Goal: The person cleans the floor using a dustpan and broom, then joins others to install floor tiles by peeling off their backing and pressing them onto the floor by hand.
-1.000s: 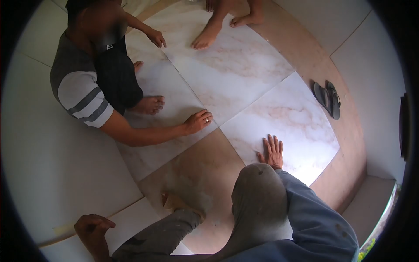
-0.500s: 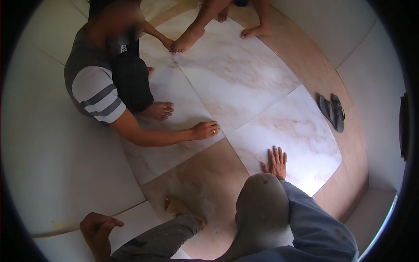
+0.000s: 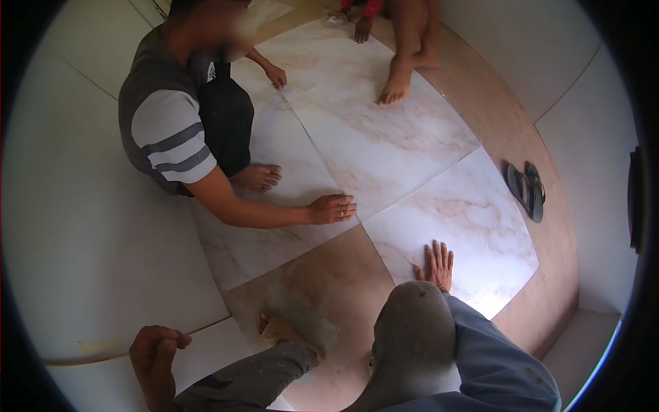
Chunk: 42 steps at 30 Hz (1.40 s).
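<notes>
My right hand (image 3: 437,268) lies flat with fingers spread on a marble-patterned floor tile (image 3: 453,206), just beyond my right knee. At lower left, my left hand (image 3: 155,360) is raised above my left leg, its fingers curled in and no object visible in it. The tile under my right hand meets another marbled tile (image 3: 384,130) along a thin seam. A co-worker's hand (image 3: 333,209) rests on the left tile (image 3: 268,244), close to the corner where the seams meet. My foot (image 3: 278,328) is on the bare brown floor (image 3: 322,275).
A co-worker (image 3: 165,130) squats at upper left on the tiles. Another person's bare foot (image 3: 396,84) and hand (image 3: 363,29) are at the top. Black flip-flops (image 3: 527,191) lie on the brown border at right. Pale walls (image 3: 89,226) enclose the floor.
The far person's foot has shifted right and their hand has come down to the tile. The co-worker's far hand lifted from beside that foot. My left fingers have curled in more; my right hand stays.
</notes>
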Motion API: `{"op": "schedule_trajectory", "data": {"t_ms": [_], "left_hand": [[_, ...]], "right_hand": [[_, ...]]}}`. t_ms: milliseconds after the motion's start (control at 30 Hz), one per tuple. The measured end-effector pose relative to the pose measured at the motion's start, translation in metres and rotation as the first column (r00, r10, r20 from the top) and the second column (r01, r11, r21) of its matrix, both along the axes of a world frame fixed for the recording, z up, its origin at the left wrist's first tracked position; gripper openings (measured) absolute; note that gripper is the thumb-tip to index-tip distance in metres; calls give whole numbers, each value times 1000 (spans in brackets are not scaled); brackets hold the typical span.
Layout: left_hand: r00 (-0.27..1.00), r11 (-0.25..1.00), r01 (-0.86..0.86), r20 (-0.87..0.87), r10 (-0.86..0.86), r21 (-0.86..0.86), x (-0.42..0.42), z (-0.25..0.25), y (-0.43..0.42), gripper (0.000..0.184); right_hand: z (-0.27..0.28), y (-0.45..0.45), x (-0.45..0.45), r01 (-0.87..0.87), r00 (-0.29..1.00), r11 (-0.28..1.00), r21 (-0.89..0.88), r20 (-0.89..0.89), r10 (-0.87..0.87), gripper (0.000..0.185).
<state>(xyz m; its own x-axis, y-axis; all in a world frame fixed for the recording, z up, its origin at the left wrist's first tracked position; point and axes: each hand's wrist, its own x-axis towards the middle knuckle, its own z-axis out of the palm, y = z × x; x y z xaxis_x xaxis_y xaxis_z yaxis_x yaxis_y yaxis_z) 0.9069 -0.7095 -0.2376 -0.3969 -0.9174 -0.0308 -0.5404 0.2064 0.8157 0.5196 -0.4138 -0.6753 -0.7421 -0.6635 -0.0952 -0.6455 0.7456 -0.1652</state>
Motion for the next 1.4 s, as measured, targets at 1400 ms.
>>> {"op": "schedule_trajectory", "data": {"t_ms": [1400], "left_hand": [[982,990,138,133,-132,-36,-15,5,-14,8]], "right_hand": [[18,4,-8,-6,1000,1000,19,30,6,73]]}}
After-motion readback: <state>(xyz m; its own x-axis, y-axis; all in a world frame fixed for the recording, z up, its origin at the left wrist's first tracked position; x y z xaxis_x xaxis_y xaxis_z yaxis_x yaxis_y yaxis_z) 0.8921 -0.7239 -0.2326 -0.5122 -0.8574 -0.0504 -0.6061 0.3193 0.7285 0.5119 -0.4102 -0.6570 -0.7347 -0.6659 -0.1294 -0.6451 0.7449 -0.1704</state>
